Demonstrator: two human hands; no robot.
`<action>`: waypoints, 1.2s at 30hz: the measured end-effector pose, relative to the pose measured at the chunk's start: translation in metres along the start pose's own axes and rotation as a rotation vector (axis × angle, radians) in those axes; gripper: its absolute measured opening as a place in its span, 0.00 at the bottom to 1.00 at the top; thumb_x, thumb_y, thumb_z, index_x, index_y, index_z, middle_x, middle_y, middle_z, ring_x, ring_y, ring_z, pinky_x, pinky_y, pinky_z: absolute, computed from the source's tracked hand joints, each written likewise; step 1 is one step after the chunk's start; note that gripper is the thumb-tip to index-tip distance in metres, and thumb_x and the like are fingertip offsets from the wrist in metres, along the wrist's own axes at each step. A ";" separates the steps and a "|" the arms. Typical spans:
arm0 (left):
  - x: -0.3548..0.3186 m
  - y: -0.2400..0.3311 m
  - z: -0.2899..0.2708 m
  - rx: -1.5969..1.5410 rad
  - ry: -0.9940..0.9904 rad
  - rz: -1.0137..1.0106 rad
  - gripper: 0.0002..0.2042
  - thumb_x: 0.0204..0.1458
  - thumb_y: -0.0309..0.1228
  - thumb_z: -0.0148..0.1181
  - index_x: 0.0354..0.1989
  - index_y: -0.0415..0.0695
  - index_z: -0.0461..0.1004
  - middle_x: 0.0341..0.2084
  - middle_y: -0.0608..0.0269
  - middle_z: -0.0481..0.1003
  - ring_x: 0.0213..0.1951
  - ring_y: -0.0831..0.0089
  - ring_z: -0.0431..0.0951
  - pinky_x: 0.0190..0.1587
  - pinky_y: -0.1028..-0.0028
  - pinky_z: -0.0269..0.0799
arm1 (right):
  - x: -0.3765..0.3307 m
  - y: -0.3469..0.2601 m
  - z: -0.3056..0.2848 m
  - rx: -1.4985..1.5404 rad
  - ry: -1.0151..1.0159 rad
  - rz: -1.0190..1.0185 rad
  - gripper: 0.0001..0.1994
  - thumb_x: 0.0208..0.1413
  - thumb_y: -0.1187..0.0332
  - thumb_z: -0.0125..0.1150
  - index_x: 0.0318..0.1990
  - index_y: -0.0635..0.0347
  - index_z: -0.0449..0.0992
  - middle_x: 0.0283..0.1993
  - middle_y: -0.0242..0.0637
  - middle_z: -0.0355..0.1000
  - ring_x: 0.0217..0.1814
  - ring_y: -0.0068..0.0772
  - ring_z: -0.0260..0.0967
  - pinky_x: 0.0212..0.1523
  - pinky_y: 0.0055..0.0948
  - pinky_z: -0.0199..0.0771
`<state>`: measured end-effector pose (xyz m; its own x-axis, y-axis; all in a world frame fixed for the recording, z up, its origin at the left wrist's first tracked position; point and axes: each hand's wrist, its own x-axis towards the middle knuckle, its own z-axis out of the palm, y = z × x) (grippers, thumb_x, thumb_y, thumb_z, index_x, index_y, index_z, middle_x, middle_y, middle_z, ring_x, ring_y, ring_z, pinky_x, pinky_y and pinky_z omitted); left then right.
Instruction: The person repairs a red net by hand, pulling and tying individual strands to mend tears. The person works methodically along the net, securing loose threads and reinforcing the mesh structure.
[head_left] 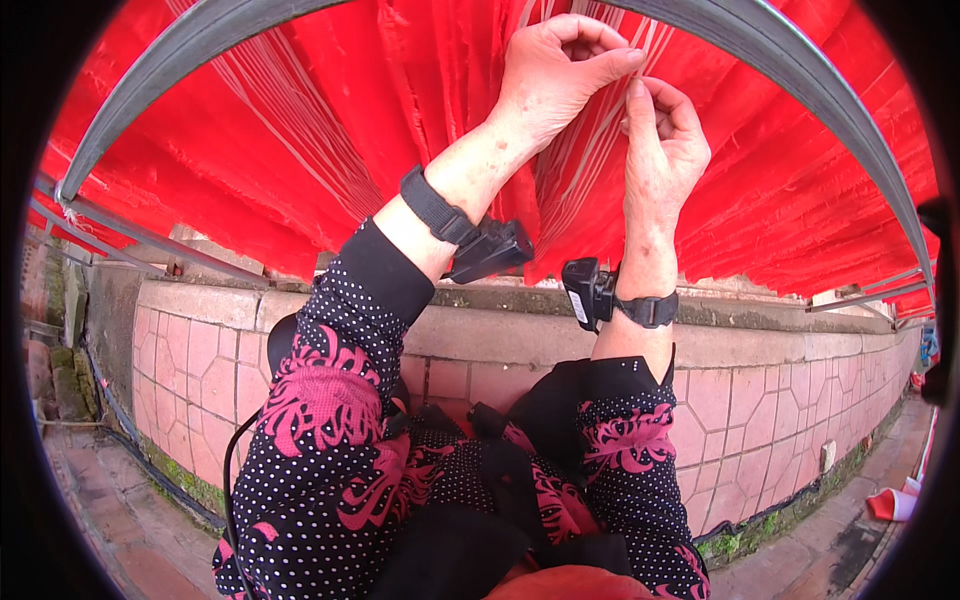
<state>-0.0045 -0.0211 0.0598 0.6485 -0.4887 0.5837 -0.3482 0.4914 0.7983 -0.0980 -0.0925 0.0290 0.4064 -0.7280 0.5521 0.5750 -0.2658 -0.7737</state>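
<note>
Red cloth hangs in long folds beyond a curved grey metal rail, with bundles of thin white threads running down over it. Both hands reach over this cloth, their fingertips almost meeting at the upper middle. My left hand pinches thumb against forefinger where white strands run. Just below and to the right, my right hand is closed in a similar pinch, thumb to forefinger. A fine white thread appears to pass between the two pinches; its ends are hard to make out among the strands behind.
The grey metal rail arcs across the top, joined to bars at both sides. Nearer me stands a low pink-tiled wall with a stone ledge. A red and white object lies on the paving at lower right. Black straps with small devices circle both wrists.
</note>
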 end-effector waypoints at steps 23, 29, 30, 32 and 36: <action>-0.010 -0.001 -0.010 -0.064 -0.122 -0.129 0.10 0.54 0.28 0.65 0.44 0.39 0.80 0.38 0.64 0.81 0.42 0.79 0.78 0.49 0.80 0.74 | 0.000 -0.001 0.002 0.039 -0.010 -0.040 0.07 0.57 0.74 0.65 0.41 0.66 0.78 0.32 0.30 0.76 0.32 0.13 0.68 0.34 0.14 0.68; -0.008 0.000 -0.009 -0.093 -0.149 -0.142 0.11 0.56 0.27 0.64 0.45 0.38 0.79 0.40 0.63 0.80 0.44 0.79 0.78 0.51 0.79 0.73 | 0.001 0.001 0.001 0.004 -0.005 -0.038 0.08 0.59 0.71 0.64 0.42 0.66 0.77 0.32 0.29 0.75 0.32 0.13 0.67 0.34 0.15 0.67; -0.008 0.000 -0.010 -0.101 -0.158 -0.147 0.11 0.56 0.27 0.64 0.45 0.38 0.79 0.40 0.63 0.80 0.44 0.79 0.78 0.51 0.79 0.73 | 0.002 0.002 0.000 -0.023 -0.015 -0.039 0.09 0.60 0.70 0.63 0.43 0.66 0.77 0.32 0.28 0.75 0.32 0.13 0.67 0.34 0.15 0.67; -0.008 0.000 -0.009 -0.076 -0.186 -0.131 0.11 0.56 0.28 0.63 0.46 0.38 0.79 0.39 0.63 0.80 0.43 0.79 0.78 0.50 0.79 0.73 | 0.002 0.003 -0.001 -0.054 -0.022 -0.040 0.10 0.61 0.68 0.63 0.44 0.66 0.78 0.31 0.27 0.75 0.33 0.13 0.66 0.34 0.16 0.67; -0.008 -0.001 -0.007 -0.077 -0.163 -0.131 0.10 0.56 0.28 0.63 0.45 0.38 0.79 0.39 0.64 0.80 0.43 0.79 0.78 0.49 0.80 0.73 | 0.002 0.004 -0.003 -0.082 -0.033 -0.026 0.12 0.61 0.66 0.62 0.46 0.67 0.78 0.34 0.29 0.75 0.33 0.15 0.67 0.36 0.17 0.68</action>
<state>-0.0048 -0.0121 0.0533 0.5650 -0.6590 0.4965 -0.2111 0.4663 0.8591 -0.0971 -0.0964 0.0263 0.4162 -0.6990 0.5815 0.5262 -0.3364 -0.7810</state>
